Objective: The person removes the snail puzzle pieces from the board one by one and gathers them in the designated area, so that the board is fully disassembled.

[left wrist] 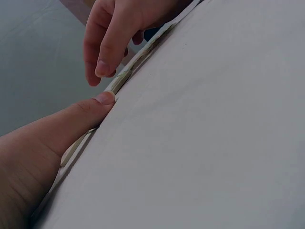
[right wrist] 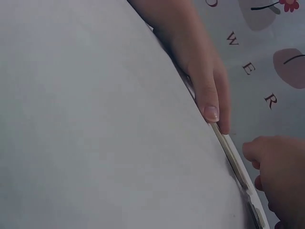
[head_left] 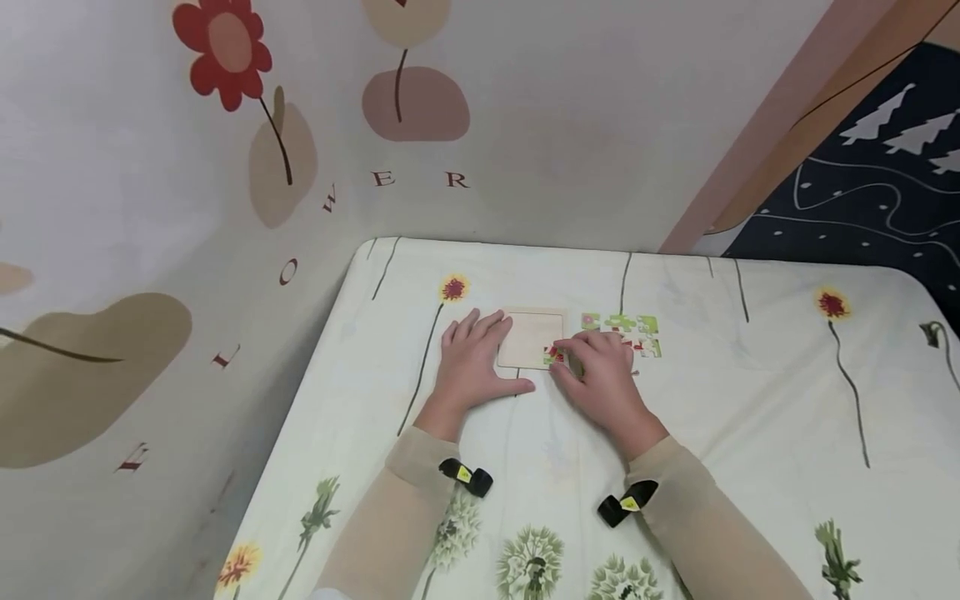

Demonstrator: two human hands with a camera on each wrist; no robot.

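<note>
A shallow square wooden puzzle tray [head_left: 531,333] lies on the patterned tablecloth in the head view. A red and green jigsaw piece [head_left: 550,357] is in its near right corner. My left hand [head_left: 474,358] rests spread at the tray's left side, its thumb along the near edge. At the near right corner, the thumb and forefinger of my right hand [head_left: 602,379] are close about the jigsaw piece. From the left wrist view, the right hand's fingers [left wrist: 107,55] hang loosely bent over the tray's rim, with nothing seen between them.
Several loose jigsaw pieces [head_left: 647,325] lie right of the tray, partly covered by the right hand. The white cloth [head_left: 750,375] has printed flowers. A wall hanging [head_left: 562,150] with printed flowers and letters stands behind the table, and a dark patterned cloth [head_left: 862,200] is at the right.
</note>
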